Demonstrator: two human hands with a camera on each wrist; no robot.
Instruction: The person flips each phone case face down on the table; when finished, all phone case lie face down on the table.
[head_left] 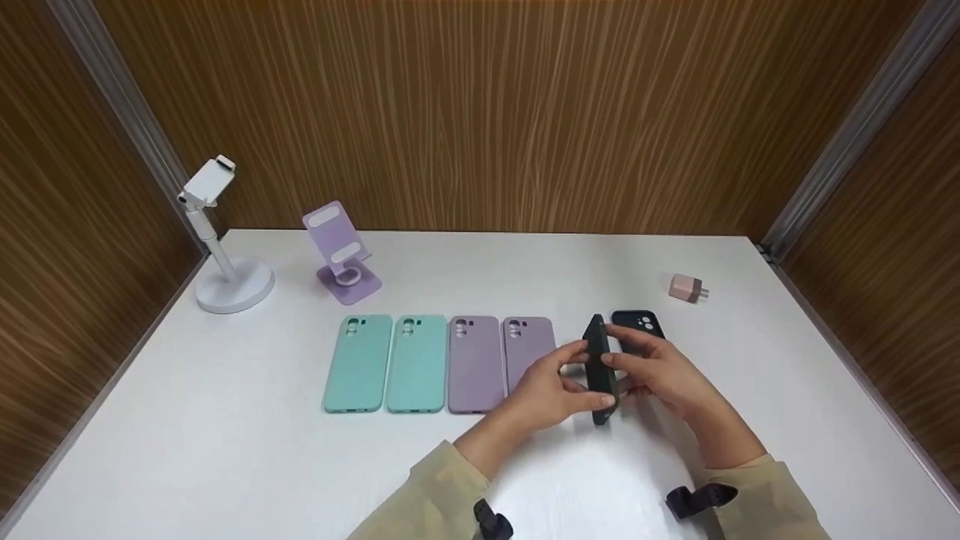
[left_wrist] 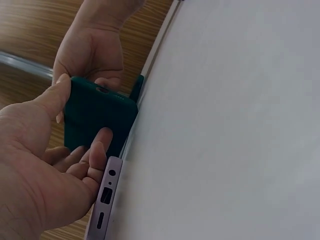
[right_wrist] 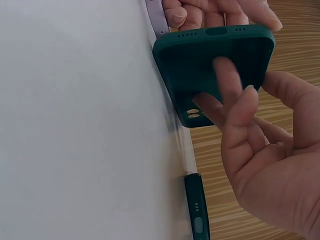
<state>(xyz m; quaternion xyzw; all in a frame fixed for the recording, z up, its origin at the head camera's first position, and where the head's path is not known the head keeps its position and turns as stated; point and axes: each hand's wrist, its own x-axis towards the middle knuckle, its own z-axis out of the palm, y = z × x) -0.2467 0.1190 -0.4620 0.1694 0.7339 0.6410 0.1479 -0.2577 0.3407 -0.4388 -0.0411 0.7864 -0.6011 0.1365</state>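
Note:
A dark green phone case (head_left: 599,375) stands on edge above the table, held between both hands. My left hand (head_left: 546,390) grips its lower part, thumb on the near end and fingers along the outer back (left_wrist: 82,115). From the other side, my right hand (head_left: 671,376) pinches the rim, and its fingers reach into the hollow inner side (right_wrist: 175,65). Behind the right hand lies a second dark case (head_left: 628,318), partly hidden. Left of my left hand lies a purple case (head_left: 528,337), its lower part covered by that hand.
Further left lie another purple case (head_left: 476,367) and two mint green cases (head_left: 415,367). Behind them stand a purple phone stand (head_left: 335,236) and a white phone stand (head_left: 236,285). A pink charger plug (head_left: 684,288) sits at the back right. Wood-grain panels (head_left: 480,112) enclose the table.

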